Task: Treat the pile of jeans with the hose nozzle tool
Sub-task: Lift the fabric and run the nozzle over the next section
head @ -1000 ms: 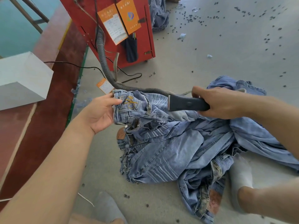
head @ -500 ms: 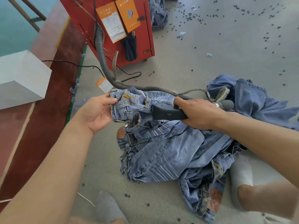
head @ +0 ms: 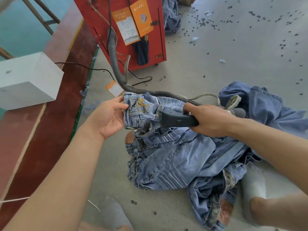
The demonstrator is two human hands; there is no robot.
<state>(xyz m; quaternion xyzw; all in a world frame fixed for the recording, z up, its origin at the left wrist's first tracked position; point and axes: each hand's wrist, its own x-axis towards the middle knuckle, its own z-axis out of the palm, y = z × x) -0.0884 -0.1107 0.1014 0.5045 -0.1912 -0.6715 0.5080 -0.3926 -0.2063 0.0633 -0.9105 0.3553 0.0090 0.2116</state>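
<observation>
A pile of light blue jeans point(head: 180, 160) lies on the grey floor in front of me. My left hand point(head: 108, 117) pinches the waistband corner of the top pair, beside a back pocket with yellow stitching point(head: 141, 105), and lifts it. My right hand point(head: 208, 119) is closed around the dark hose nozzle tool point(head: 176, 120), whose flat mouth rests against the jeans just right of that pocket. A grey ribbed hose point(head: 115, 60) runs from the nozzle back across the jeans up to the red machine.
A red machine cabinet point(head: 116, 27) with orange tags stands at the back. A white box point(head: 28, 80) sits on a red-brown ledge at left. Black cable and small dark bits lie on the floor. My feet in grey slippers point(head: 115, 215) flank the pile.
My right hand has slid the nozzle leftward along the jeans toward the stitched pocket. My left hand keeps its hold on the waistband.
</observation>
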